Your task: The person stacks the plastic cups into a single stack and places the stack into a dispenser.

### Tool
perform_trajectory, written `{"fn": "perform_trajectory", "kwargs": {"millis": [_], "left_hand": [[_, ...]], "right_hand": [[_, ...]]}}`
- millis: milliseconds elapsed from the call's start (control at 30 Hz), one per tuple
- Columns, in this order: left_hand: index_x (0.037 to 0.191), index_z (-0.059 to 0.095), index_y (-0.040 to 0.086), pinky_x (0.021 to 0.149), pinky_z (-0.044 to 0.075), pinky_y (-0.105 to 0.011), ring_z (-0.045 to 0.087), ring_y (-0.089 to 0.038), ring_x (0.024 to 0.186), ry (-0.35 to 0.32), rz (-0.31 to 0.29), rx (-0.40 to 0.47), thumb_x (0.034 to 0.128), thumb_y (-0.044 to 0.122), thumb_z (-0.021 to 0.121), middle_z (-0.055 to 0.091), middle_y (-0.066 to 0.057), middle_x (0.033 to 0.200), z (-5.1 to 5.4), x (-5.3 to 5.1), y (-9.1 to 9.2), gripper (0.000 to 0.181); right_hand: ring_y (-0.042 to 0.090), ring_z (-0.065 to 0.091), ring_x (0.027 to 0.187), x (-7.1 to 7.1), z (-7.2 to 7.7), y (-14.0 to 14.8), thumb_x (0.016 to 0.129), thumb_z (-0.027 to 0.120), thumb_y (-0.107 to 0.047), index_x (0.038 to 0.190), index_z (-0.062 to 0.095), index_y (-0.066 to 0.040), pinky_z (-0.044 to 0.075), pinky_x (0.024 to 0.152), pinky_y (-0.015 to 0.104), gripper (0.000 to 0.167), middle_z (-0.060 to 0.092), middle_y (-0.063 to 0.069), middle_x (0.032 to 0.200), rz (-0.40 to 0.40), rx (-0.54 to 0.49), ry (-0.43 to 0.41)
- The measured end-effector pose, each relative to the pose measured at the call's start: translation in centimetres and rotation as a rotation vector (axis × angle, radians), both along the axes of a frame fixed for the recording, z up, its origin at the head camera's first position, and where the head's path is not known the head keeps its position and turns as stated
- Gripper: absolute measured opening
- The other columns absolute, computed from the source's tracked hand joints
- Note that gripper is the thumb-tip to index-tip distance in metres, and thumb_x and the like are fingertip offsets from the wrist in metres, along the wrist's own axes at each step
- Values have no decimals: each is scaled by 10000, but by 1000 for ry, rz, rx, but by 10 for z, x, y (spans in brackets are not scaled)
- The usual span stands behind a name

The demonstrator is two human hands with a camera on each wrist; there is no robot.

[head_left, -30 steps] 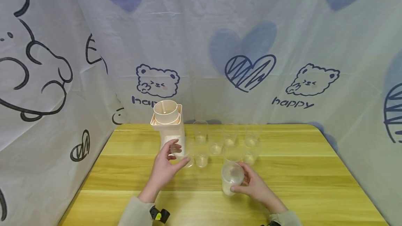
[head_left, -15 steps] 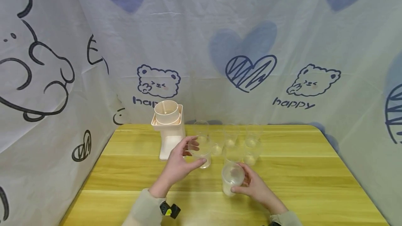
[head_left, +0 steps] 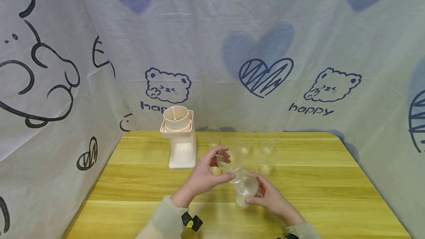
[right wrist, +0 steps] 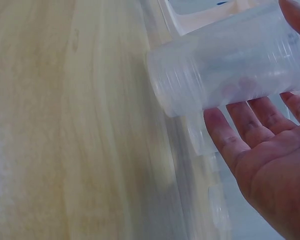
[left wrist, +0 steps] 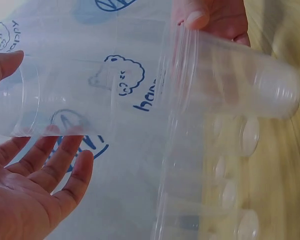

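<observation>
The work in hand looks like gathering cups into 1 nest, and I judge it partway along. The right hand [head_left: 270, 198] holds a milky-looking stack of clear plastic cups [head_left: 245, 191] upright at the near middle of the pale yellow wood-grain surface [head_left: 318, 183]; its fingers curve round 1 side with the thumb on the other. The rims packed close together in the left wrist view suggest that several cups are already nested there, though the count cannot be told.

The left hand [head_left: 206, 172] has a clear, thin-walled plastic cup [head_left: 229, 162] between its thumb and spread, gently bent fingers, parted only by the cup's width. That cup is mouth up, just beside and seemingly above the stack's rim; whether its base touches the rim I cannot tell. It is not yet inside the stack, so that step is unfinished.

Left to do, by my reading, are the loose clear cups [head_left: 266, 159] standing upright behind the hands: at least 4 show, the exact number lost in overlapping transparent walls. Behind and to the left of them, the cream plastic stand with a round collar on top [head_left: 182, 154] is untouched by either hand.
</observation>
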State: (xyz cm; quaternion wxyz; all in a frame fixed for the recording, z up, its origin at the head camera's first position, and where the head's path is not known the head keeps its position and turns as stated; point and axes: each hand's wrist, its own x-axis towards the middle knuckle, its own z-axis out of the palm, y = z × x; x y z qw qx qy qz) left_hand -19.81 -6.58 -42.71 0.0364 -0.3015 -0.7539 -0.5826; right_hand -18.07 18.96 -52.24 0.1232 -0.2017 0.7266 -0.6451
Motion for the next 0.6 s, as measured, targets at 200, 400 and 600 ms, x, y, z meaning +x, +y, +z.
{"fn": "perform_trajectory", "kwargs": {"millis": [200, 400, 600], "left_hand": [[1337, 495, 102, 864, 531, -385, 642, -208, 1042, -34, -49, 9, 775, 86, 832, 621, -25, 1179, -2, 0, 9, 655], [1289, 502, 118, 890, 503, -341, 619, -196, 1091, -67, -70, -4, 789, 111, 827, 648, 1, 1222, -6, -1, 14, 597], [1275, 508, 144, 902, 484, -338, 598, -185, 1107, -107, -81, -42, 789, 138, 832, 646, 11, 1244, -13, -3, 17, 584]], "right_hand": [[331, 511, 1198, 1, 2, 2, 856, 767, -79, 1474, 321, 19, 462, 963, 341, 768, 449, 244, 1387, 7, 5, -56], [360, 481, 1247, 2, 3, 3, 864, 760, -84, 1487, 306, 5, 421, 1017, 406, 776, 428, 241, 1418, 19, -1, -93], [365, 483, 1247, 2, 4, 2, 860, 764, -84, 1486, 292, 24, 430, 1006, 370, 792, 432, 253, 1405, 17, -10, -110]]}}
